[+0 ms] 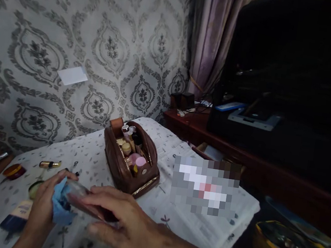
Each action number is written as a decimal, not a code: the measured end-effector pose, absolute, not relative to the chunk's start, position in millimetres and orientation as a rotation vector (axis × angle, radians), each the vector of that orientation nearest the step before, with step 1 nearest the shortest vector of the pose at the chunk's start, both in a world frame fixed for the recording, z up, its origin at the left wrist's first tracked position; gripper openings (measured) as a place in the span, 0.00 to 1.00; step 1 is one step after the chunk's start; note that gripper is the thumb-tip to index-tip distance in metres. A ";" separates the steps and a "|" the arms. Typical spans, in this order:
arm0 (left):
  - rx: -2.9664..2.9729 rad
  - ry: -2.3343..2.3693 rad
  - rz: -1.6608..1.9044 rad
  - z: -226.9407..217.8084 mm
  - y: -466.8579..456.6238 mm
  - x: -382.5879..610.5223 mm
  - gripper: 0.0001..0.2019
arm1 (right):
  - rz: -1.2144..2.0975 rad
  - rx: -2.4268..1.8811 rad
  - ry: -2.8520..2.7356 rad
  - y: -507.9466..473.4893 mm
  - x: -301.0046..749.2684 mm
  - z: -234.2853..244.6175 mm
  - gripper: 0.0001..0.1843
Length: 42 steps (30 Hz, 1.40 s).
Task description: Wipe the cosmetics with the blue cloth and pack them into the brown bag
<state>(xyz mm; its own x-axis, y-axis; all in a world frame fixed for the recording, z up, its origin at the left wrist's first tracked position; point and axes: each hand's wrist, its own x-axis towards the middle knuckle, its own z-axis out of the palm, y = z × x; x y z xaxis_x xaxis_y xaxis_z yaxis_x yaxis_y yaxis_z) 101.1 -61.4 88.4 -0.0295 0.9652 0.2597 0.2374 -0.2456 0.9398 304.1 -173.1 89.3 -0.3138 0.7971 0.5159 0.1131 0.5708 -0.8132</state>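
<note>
Patterned wall [111, 46] ahead of both grips; dark panel [290, 67] beyond and right. Below them, printed cover [85, 158], white; can't tell whether bed or table lies under it.

Brown bag [115, 169] upright on the cover, just beyond the right grip [131, 224], mouth wide apart. Inside: tubes, a gold-lidded jar [126, 148], a pink piece [140, 161]; others too jumbled to sort.

Right grip: fingers and thumb closed round a container [88, 202], clear and dark reddish, motion-blurred. Container tilted, between the two grips, clear of the bag. Left grip [41, 203]: clasping blue cloth [61, 208], cloth against the container's far end.

Loose things near the left grip: bottle [20, 212], cream and navy, to its left; reddish tub [14, 171], left and beyond; green pot [33, 190], just beside, partly hidden; gold tube [50, 164], beyond.

Progress, my judgement: midway. Bag part-filled. Container in hand, cloth on it, so this piece looks unfinished; not yet set down or bagged. Four loose pieces lie outside the bag; can't tell which have been handled.
</note>
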 end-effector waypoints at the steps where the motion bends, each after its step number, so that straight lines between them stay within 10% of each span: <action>1: 1.560 1.276 1.294 92.6 -62.5 112.0 0.21 | 0.769 -0.787 -1.750 -179.1 313.3 89.5 0.24; 17: 2.010 1.005 1.199 121.7 -90.7 200.5 0.24 | 0.671 -0.951 -1.351 -224.4 390.6 82.0 0.21; 25: 2.976 0.466 1.214 121.0 -55.8 206.2 0.08 | 0.535 -1.116 -1.194 -211.1 418.6 89.4 0.15; 42: 3.193 0.370 1.187 86.4 -46.6 179.0 0.16 | 0.178 -1.406 -1.891 -60.9 404.4 149.9 0.09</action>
